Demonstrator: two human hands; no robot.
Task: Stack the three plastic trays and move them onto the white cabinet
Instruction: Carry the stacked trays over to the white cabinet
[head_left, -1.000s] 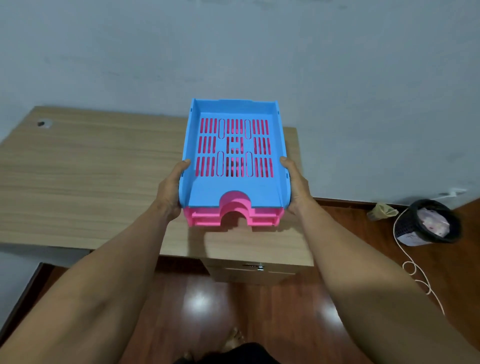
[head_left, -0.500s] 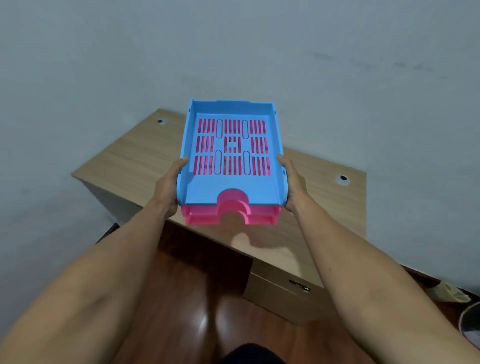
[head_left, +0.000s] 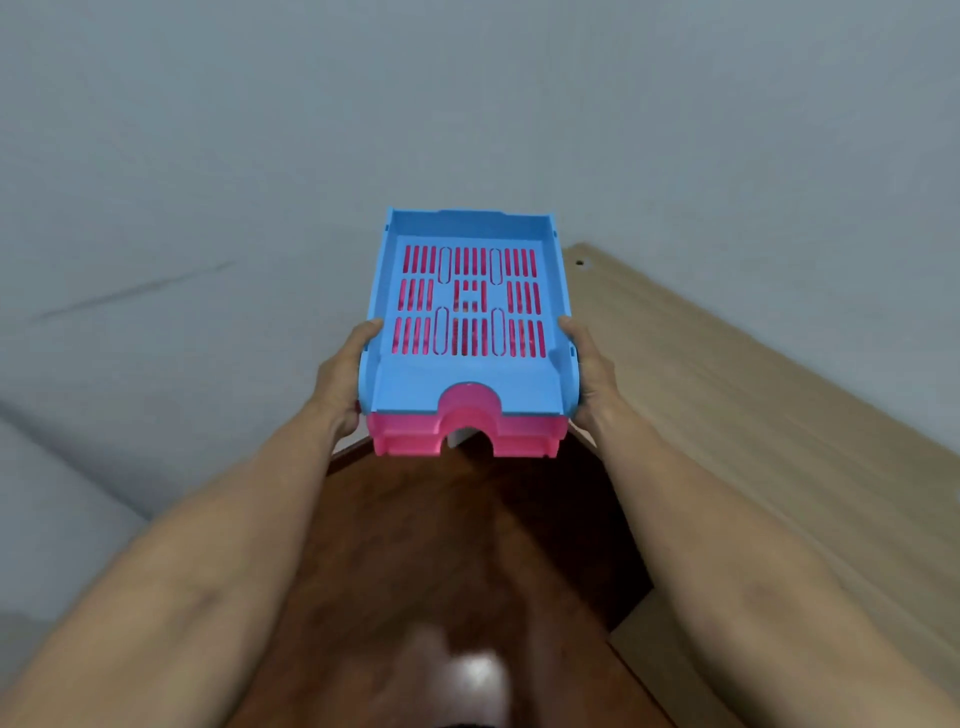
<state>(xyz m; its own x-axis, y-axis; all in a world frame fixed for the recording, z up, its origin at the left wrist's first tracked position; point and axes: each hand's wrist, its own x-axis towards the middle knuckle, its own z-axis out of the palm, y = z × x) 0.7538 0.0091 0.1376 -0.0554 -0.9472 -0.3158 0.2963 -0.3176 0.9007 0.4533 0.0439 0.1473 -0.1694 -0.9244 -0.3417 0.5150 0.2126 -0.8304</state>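
Grey wall (head_left: 260, 156); tray stack (head_left: 467, 364) (between hands (head_left: 340, 382))

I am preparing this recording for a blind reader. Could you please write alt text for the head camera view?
Two bare hands, left hand and right hand, hold a stack of plastic trays in the air by its sides, a blue tray on top of pink ones. Behind is a grey wall; a wooden desk lies at the right and dark wooden floor below.
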